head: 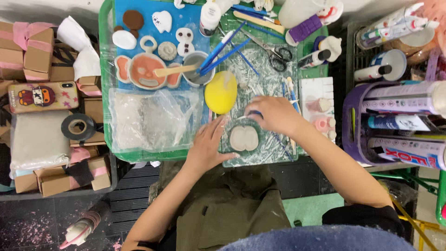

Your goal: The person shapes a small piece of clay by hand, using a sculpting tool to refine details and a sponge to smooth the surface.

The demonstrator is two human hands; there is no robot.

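Clay piece [244, 138] | green cutting mat [260, 88] | green tray [104, 69] | dark floor [28, 223]

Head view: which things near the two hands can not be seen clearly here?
- Head view: the right hand covers whatever its fingertips pinch; only a blue tip shows.
- The left hand hides the left edge of the pale clay piece.
- The clay piece's surface detail is too small to read.
- The purple basket is cut off by the right edge.
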